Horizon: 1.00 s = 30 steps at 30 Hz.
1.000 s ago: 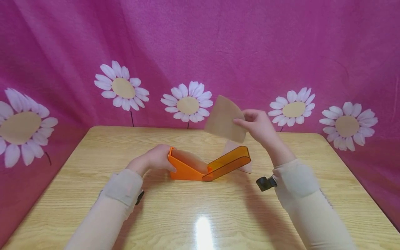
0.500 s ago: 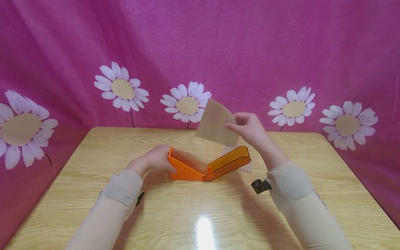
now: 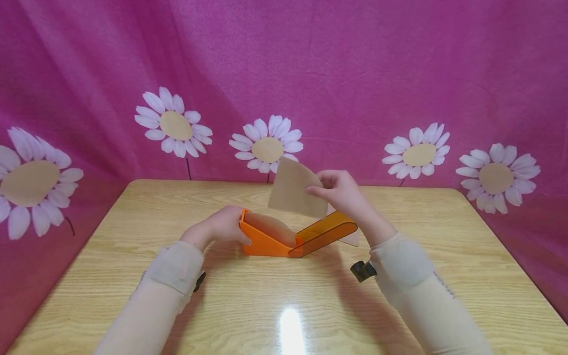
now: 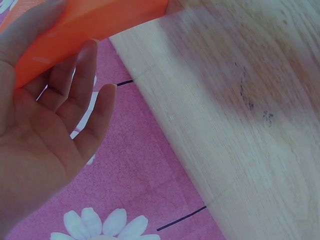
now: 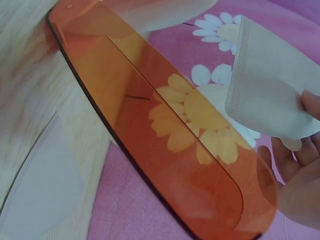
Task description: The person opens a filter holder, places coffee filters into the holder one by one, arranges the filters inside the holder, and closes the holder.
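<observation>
An orange coffee filter holder [image 3: 265, 243] sits mid-table, its see-through amber lid [image 3: 327, 234] swung out to the right. My left hand [image 3: 225, 224] grips the holder's left end; in the left wrist view the thumb lies against its orange wall [image 4: 105, 20]. Brown paper coffee filters [image 3: 270, 228] stand inside. Between thumb and fingers, my right hand [image 3: 339, 191] pinches a cone-shaped paper coffee filter [image 3: 293, 190] above the lid. Its crimped edge shows in the right wrist view. Another coffee filter [image 5: 45, 180] lies on the table behind the lid, partly hidden by it in the head view.
The wooden table [image 3: 230, 305] reaches back to a pink curtain [image 3: 337, 64] printed with white daisies. A bright light reflection [image 3: 290, 330] falls near the table's front.
My right hand has moved left and down with the coffee filter, from the right of the lid toward the holder's opening. My left hand and the holder have stayed in place.
</observation>
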{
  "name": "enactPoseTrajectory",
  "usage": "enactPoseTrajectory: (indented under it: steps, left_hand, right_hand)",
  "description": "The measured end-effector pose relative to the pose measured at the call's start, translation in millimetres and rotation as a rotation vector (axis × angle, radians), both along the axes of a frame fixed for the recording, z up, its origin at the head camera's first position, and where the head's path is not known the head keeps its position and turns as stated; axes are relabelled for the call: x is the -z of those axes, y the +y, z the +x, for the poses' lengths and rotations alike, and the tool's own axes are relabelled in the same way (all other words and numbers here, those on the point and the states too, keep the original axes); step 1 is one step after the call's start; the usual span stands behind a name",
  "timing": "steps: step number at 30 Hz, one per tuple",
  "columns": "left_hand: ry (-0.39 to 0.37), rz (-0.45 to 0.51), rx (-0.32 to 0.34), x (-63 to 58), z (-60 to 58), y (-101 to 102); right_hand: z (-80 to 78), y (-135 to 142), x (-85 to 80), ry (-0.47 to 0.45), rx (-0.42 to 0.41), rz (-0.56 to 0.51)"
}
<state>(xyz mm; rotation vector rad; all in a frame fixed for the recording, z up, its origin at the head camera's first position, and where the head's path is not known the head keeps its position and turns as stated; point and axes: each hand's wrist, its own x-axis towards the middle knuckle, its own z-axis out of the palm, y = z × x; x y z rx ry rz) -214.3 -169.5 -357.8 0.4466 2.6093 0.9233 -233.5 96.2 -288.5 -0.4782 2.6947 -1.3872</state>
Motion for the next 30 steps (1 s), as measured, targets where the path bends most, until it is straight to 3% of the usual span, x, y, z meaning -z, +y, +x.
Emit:
enactPoseTrajectory:
  steps: [13, 19, 30]
  left_hand:
    - [-0.038, 0.014, -0.033, -1.2, 0.0, 0.3]
    - [-0.030, 0.017, -0.025, -1.6, 0.4, -0.3]
    - [-0.050, 0.024, -0.028, -1.2, 0.6, 0.1]
  right_hand:
    - [3.8, -14.8, 13.0, -0.014, -0.063, 0.012]
    - [5.2, -24.1, 20.9, 0.027, -0.083, 0.043]
    - [4.1, -32.3, 33.0, 0.022, -0.089, 0.075]
